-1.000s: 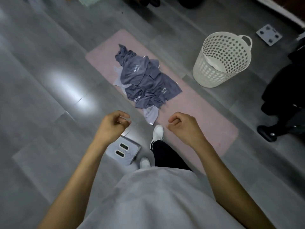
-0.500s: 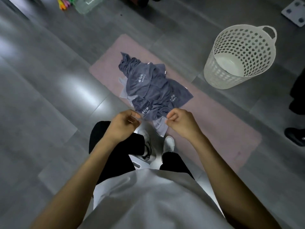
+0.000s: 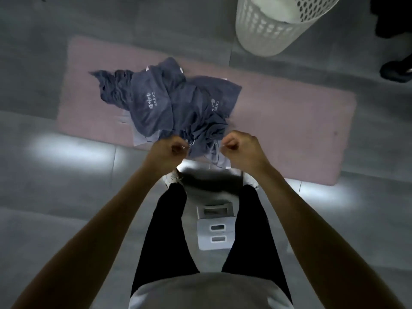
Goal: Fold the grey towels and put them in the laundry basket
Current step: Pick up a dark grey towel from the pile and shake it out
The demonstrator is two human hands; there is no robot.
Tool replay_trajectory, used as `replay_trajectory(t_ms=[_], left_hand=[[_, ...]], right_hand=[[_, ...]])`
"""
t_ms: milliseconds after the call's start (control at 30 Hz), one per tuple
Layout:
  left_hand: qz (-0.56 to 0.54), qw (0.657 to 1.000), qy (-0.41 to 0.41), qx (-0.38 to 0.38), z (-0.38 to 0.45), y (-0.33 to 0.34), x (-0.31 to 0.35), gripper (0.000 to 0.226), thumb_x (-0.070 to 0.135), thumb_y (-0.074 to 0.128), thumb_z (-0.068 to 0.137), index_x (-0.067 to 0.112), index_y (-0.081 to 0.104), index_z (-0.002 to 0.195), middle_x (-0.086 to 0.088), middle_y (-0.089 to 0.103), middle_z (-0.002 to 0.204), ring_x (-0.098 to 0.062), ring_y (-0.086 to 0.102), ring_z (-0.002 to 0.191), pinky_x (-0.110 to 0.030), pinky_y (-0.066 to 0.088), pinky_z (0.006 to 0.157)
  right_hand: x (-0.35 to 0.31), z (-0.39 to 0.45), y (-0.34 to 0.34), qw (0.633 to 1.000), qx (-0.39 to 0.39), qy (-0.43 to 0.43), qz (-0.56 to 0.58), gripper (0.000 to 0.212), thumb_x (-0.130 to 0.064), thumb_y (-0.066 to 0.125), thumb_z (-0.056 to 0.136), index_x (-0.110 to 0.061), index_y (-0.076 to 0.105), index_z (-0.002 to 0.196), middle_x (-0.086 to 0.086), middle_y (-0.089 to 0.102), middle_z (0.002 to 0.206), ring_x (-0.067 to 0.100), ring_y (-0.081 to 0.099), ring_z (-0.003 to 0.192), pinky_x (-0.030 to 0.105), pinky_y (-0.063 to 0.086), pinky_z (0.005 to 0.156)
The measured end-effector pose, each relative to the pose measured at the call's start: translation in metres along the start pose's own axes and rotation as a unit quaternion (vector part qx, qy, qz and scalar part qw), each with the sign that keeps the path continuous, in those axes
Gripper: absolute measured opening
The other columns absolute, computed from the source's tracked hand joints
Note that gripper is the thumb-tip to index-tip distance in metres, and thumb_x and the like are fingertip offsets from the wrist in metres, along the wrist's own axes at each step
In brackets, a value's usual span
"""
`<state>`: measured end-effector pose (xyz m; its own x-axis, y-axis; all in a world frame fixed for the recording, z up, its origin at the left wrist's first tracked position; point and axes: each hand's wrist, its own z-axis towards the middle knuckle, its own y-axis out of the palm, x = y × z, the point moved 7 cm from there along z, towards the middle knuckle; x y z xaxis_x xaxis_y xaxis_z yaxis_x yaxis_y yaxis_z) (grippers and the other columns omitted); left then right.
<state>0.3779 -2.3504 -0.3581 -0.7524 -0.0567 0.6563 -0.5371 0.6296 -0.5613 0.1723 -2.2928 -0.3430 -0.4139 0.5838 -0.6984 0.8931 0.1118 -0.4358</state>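
Several dark grey towels [image 3: 169, 103] with white lettering lie in a crumpled pile on a pink mat [image 3: 289, 121]. My left hand [image 3: 166, 150] and my right hand [image 3: 242, 148] are both at the pile's near edge, fingers curled. Each pinches the edge of the nearest grey towel, and the cloth's wrinkles run toward both hands. A lighter grey cloth [image 3: 220, 160] shows under the pile between my hands. The white perforated laundry basket [image 3: 267, 30] stands upright on the floor beyond the mat, at the upper right, partly cut off by the frame.
A small grey stool [image 3: 215, 228] sits on the grey tiled floor between my legs. My white shoes [image 3: 172, 178] stand at the mat's near edge. Another person's dark shoe [image 3: 395, 70] and dark clothing are at the far right, beside the basket.
I have stepped up to the mat and bent over the pile. Both hands went from hanging curled in the air down to the towels' near edge and took hold.
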Motion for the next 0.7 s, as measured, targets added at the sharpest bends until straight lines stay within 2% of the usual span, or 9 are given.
replay_trajectory(t_ms=[100,167,233,333,433,467,600,633,700], left_hand=[[0.018,1.000,-0.009,-0.003,0.050,0.017,-0.054,0.014,0.008,0.069,0.082,0.010,0.072,0.096,0.000,0.072,0.093,-0.009,0.064,0.081,-0.012,0.042,0.076],[0.022,1.000,-0.018,-0.005,0.075,0.039,-0.089,0.013,0.010,0.069,0.083,0.011,0.071,0.096,0.002,0.071,0.092,-0.009,0.064,0.081,-0.012,0.043,0.075],[0.028,0.999,-0.019,-0.017,0.099,0.071,-0.120,0.012,0.010,0.069,0.083,0.011,0.070,0.095,0.000,0.071,0.092,-0.012,0.064,0.082,-0.017,0.044,0.076],[0.045,0.998,0.000,-0.049,0.138,0.131,-0.159,0.008,0.008,0.066,0.084,0.011,0.069,0.092,0.000,0.069,0.087,-0.014,0.064,0.079,-0.019,0.045,0.073],[0.057,0.997,0.009,-0.051,0.178,0.185,-0.194,0.008,0.009,0.065,0.085,0.015,0.068,0.089,0.006,0.066,0.083,-0.007,0.061,0.075,-0.006,0.040,0.066],[0.059,0.997,0.018,-0.046,0.191,0.200,-0.203,0.008,0.008,0.065,0.085,0.014,0.068,0.089,0.004,0.068,0.084,-0.009,0.062,0.076,-0.005,0.040,0.066],[0.081,0.995,0.036,-0.051,0.238,0.244,-0.230,0.011,0.008,0.063,0.087,0.012,0.070,0.094,0.000,0.070,0.088,-0.018,0.066,0.084,-0.030,0.051,0.079],[0.083,0.994,0.034,-0.060,0.248,0.251,-0.235,0.011,0.009,0.062,0.088,0.014,0.070,0.095,0.002,0.069,0.087,-0.018,0.066,0.083,-0.032,0.052,0.080],[0.091,0.994,0.027,-0.058,0.268,0.260,-0.242,0.011,0.011,0.063,0.090,0.014,0.069,0.098,0.001,0.069,0.092,-0.016,0.065,0.088,-0.029,0.051,0.080]], right_hand=[[0.040,0.039,0.040,0.999,0.012,0.027,-0.013,0.008,-0.011,0.071,0.080,-0.016,0.065,0.082,-0.010,0.064,0.071,-0.011,0.057,0.059,0.001,0.040,0.059],[0.075,0.065,0.062,0.999,0.015,0.047,-0.013,0.005,-0.012,0.069,0.081,-0.014,0.066,0.084,-0.008,0.065,0.073,-0.006,0.058,0.062,0.002,0.040,0.059],[0.112,0.093,0.080,0.998,0.018,0.055,-0.014,0.005,-0.012,0.068,0.081,-0.013,0.067,0.086,-0.007,0.065,0.074,0.001,0.058,0.064,0.004,0.041,0.059],[0.172,0.135,0.106,0.998,0.015,0.049,-0.027,0.008,-0.009,0.066,0.081,-0.017,0.064,0.081,-0.011,0.064,0.072,0.000,0.059,0.064,0.006,0.043,0.059],[0.229,0.178,0.129,0.998,0.015,0.028,-0.045,0.015,-0.009,0.064,0.081,-0.023,0.063,0.077,-0.009,0.067,0.074,0.005,0.063,0.067,0.022,0.054,0.065],[0.246,0.193,0.135,0.998,0.012,0.016,-0.057,0.014,-0.009,0.064,0.081,-0.023,0.062,0.078,-0.008,0.068,0.076,0.008,0.065,0.069,0.028,0.056,0.066],[0.291,0.246,0.150,0.990,-0.018,-0.034,-0.133,0.009,-0.011,0.063,0.083,-0.019,0.064,0.086,-0.002,0.070,0.087,0.019,0.065,0.083,0.035,0.055,0.076],[0.298,0.257,0.151,0.986,-0.028,-0.044,-0.158,0.009,-0.012,0.062,0.084,-0.017,0.065,0.091,0.000,0.070,0.091,0.021,0.065,0.087,0.035,0.054,0.079],[0.307,0.279,0.150,0.978,-0.043,-0.060,-0.197,0.013,-0.012,0.061,0.085,-0.015,0.066,0.097,0.003,0.070,0.098,0.024,0.064,0.092,0.036,0.053,0.083]])
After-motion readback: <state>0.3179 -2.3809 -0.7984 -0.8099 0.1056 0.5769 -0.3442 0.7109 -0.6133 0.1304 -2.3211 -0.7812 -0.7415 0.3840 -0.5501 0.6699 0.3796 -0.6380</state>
